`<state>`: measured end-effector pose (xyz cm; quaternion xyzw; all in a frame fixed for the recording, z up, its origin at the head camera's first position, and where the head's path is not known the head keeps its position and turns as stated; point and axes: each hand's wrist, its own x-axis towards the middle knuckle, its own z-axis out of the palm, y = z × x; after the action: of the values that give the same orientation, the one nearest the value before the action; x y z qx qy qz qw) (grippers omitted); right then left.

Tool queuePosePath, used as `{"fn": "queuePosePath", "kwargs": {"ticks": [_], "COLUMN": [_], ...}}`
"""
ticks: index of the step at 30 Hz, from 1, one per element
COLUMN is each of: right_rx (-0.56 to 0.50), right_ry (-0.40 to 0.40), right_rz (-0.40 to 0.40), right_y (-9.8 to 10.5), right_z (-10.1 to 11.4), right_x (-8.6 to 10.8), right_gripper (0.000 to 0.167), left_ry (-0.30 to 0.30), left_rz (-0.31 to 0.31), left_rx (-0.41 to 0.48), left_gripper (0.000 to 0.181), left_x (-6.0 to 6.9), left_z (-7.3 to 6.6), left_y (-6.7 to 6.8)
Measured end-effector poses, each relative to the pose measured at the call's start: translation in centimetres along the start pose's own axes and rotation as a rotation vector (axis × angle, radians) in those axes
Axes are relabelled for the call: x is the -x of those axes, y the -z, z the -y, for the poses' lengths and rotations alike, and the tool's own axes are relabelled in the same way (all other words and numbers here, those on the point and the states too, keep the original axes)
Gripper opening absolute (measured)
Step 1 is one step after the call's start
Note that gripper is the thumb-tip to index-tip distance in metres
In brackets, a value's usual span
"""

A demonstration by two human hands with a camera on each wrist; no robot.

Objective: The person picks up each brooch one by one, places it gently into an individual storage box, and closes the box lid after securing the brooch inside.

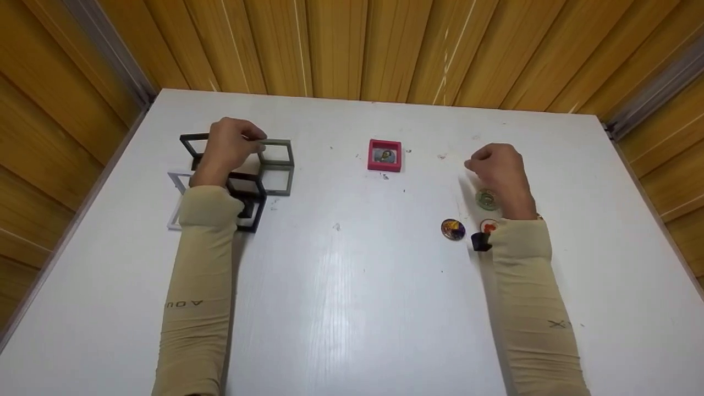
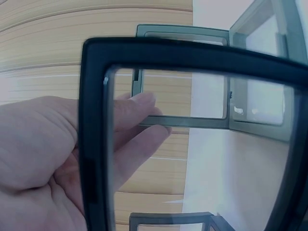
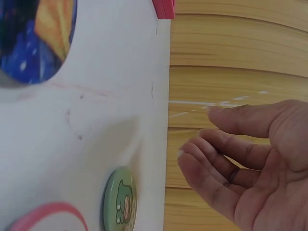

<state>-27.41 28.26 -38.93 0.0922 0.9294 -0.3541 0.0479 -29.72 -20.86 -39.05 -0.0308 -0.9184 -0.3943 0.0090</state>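
My left hand (image 1: 223, 148) (image 2: 38, 144) pinches the edge of an open green frame (image 1: 278, 142) (image 2: 185, 122) between thumb and fingers; one panel stands up while the other lies on the table. Nearer my left sleeve is a dark frame (image 1: 262, 212) (image 2: 96, 55), large in the left wrist view. My right hand (image 1: 503, 173) (image 3: 255, 187) hovers above the table, fingers loosely bent, with nothing in it. Below it lie a green round badge (image 1: 487, 199) (image 3: 120, 199), a red-rimmed badge (image 1: 488, 226) partly behind the sleeve, and a blue and yellow badge (image 1: 453, 229) (image 3: 53, 29).
A pink-red frame (image 1: 384, 167) (image 3: 165, 7) holding a picture rests near the table's back middle. Another black frame (image 1: 193, 136) and a white frame (image 1: 173, 226) are at the left, partly hidden by my arm. Wood-patterned panels (image 1: 335, 49) border the white table (image 1: 341, 275).
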Motion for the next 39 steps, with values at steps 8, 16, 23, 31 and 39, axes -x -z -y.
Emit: {"fn": "queuePosePath", "kwargs": {"ticks": [8, 16, 23, 31, 39], "right_rx": [-0.011, -0.005, -0.009, -0.014, 0.02], "right_ry": [-0.025, -0.08, -0.143, -0.203, -0.166], "right_rz": [-0.003, 0.023, 0.051, 0.124, 0.145], "right_y": [0.9, 2.1, 3.0, 3.4, 3.6], "right_z": [-0.8, -1.9, -3.1, -3.8, -4.3], "right_x": [0.5, 0.7, 0.6, 0.6, 0.7], "right_gripper": [0.037, 0.039, 0.04, 0.04, 0.034], "left_ry": [-0.022, -0.037, -0.022, -0.044, -0.068], "left_rz": [-0.008, -0.011, 0.011, 0.014, 0.025], "left_rx": [-0.003, -0.005, 0.013, 0.006, -0.013], "left_gripper": [0.021, 0.02, 0.02, 0.021, 0.02], "left_x": [-0.1, -0.2, -0.2, -0.1, 0.0], "left_z": [0.1, -0.3, -0.6, -0.8, -1.4], "left_y": [-0.2, -0.5, -0.8, -1.3, -1.8]}}
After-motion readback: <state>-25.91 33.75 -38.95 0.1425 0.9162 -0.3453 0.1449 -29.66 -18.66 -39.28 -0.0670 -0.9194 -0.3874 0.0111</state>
